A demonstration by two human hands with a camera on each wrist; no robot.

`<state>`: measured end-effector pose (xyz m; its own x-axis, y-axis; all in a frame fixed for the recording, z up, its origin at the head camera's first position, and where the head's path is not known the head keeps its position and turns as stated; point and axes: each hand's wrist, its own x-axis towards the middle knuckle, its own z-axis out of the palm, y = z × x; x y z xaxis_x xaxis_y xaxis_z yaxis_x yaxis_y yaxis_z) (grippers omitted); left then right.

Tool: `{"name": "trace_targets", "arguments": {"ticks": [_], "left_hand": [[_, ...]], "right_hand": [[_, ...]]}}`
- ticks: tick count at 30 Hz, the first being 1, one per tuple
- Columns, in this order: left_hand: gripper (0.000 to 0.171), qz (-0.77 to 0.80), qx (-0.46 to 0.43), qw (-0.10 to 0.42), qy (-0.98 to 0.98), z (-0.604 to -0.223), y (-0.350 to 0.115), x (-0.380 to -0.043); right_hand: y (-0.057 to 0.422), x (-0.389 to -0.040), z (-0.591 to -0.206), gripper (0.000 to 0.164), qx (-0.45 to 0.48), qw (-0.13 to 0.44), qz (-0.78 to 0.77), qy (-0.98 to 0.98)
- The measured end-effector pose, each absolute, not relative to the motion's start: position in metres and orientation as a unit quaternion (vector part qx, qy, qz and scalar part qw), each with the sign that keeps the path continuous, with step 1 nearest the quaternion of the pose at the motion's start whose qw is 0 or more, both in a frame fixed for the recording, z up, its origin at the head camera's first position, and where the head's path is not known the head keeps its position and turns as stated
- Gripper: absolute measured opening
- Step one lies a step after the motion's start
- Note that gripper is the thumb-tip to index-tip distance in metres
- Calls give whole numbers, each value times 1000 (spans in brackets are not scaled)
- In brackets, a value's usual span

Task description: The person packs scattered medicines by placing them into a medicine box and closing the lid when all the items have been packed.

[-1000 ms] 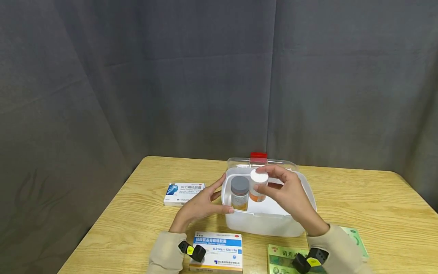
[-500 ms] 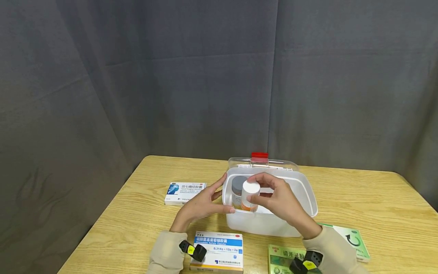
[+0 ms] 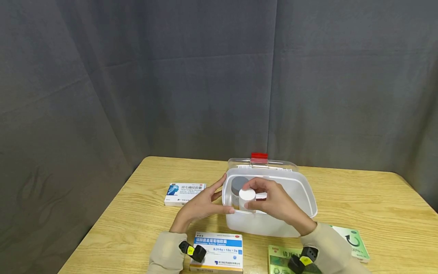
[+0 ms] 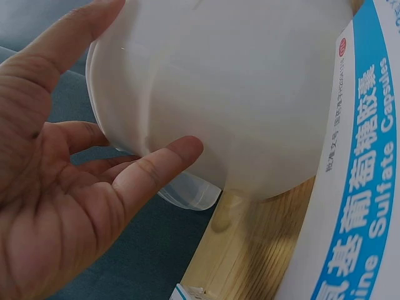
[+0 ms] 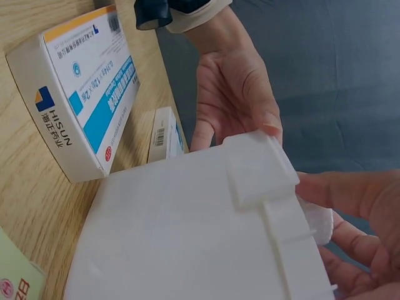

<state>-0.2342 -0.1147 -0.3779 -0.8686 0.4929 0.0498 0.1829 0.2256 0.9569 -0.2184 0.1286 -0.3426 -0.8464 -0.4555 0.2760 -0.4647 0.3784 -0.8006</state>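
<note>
My right hand [image 3: 276,201] pinches a white-capped pill bottle [image 3: 247,195] by its top, low inside a white plastic storage box [image 3: 265,225]. Beside it in the box's left end stands a grey-capped bottle [image 3: 238,182], partly hidden. In the right wrist view only a bit of the white cap [image 5: 322,222] shows past the box wall. My left hand [image 3: 202,206] rests against the box's left end, its thumb on the front wall near the rim. The left wrist view has that hand [image 4: 81,169] with thumb and index finger spread fairly straight along the wall.
A blue-and-white capsule box [image 3: 219,251] lies in front of the storage box. Farther left is another medicine box [image 3: 184,193]. Two green boxes, one [image 3: 285,255] in front and one [image 3: 354,243] to the right, lie near my right forearm. The clear lid [image 3: 236,163] hangs open behind.
My right hand has moved the white-capped bottle left and lower into the box, beside the grey-capped one. The left hand has stayed at the box's left end.
</note>
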Motion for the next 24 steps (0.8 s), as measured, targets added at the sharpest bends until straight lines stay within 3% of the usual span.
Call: {"name": "trace_targets", "arguments": {"ticks": [9, 24], "left_hand": [[101, 580, 216, 133, 774, -378, -115, -234], [102, 583, 219, 135, 771, -379, -115, -235]], "right_hand": [[128, -225, -346, 33, 271, -15, 485, -832], [114, -230, -350, 34, 293, 4, 445, -846]]}}
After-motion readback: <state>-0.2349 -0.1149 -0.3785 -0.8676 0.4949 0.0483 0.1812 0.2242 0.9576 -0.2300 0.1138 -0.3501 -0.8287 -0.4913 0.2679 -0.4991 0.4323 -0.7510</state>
